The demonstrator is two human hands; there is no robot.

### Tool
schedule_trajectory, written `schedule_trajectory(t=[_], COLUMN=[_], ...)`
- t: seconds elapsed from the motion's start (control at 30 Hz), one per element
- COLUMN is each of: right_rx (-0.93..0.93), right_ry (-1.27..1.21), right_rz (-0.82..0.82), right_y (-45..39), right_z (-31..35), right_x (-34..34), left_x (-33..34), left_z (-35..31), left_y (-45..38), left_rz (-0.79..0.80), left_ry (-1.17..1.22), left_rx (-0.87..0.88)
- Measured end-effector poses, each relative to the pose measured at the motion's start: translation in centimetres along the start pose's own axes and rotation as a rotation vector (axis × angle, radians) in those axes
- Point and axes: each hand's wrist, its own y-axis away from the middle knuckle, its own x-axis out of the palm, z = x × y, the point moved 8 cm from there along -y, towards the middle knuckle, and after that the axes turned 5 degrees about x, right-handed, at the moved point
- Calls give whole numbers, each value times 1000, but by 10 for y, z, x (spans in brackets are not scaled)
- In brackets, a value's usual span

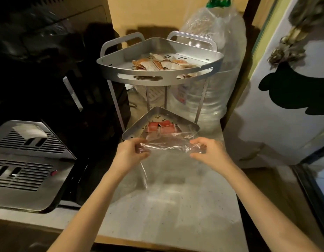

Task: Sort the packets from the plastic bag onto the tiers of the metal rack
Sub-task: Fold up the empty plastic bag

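Clear plastic bag [168,145] is stretched between both hands just in front of the lower tier [132,132] of the metal rack [157,77]. The left hand [129,154] pinches its left edge with curled fingers, and the right hand [207,150] grips the right edge the same way. Red packets [162,127] lie on the lower tier, partly seen through the bag. Orange and white packets [163,64] are heaped on the upper tier [194,57]. The rack stands on a pale speckled surface [175,206], with a large clear water bottle [217,70] just behind it and a slotted metal appliance [28,160] well to the left
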Motion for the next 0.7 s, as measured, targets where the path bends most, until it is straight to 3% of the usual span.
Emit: schedule_trajectory(t=[0.13, 0.23, 0.33, 0.47, 0.7], right_rx=[-132, -126, -90, -102, -92], right_ry=[4, -176, -380, -426, -409], right_rz=[-97, 43, 216, 254, 412], right_y=[0, -1, -2, -6, 1], right_z=[17, 25, 31, 36, 46], right_x=[-11, -16, -15, -11, 29], left_x=[-6, -5, -4, -6, -16], left_z=[-6, 6, 8, 10, 29], left_y=[-2, -3, 1, 20, 70], left_rz=[-41, 53, 199, 286, 121], left_ry=[-119, -134, 94, 375, 642], left_rx=[55, -11, -37, -115, -254])
